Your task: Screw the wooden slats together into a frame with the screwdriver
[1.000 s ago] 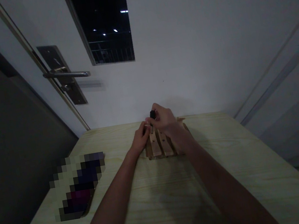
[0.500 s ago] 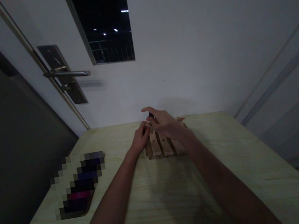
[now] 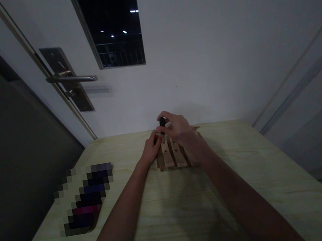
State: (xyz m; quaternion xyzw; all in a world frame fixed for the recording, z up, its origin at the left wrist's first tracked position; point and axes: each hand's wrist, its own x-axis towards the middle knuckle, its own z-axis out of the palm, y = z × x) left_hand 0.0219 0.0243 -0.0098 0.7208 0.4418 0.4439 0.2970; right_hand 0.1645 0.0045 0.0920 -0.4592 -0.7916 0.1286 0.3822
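Note:
A small wooden slatted piece (image 3: 176, 157) lies at the far middle of the pale table (image 3: 177, 216). My right hand (image 3: 177, 128) hovers over its far left corner, fingers pinched round a short black-handled tool (image 3: 162, 123) that stands upright on the wood. My left hand (image 3: 152, 146) rests at the piece's left edge, its fingertips closed on a small part right under the tool; what they hold is too small to name.
A pixelated dark object (image 3: 85, 199) lies on the table's left side. Behind the table stands a white door with a metal lever handle (image 3: 72, 80) and a dark window (image 3: 112, 23). Dark space drops off past the table's left edge.
My right hand opened its fingers half a second ago and has closed again round the black tool. My left hand and the wooden piece have stayed in place.

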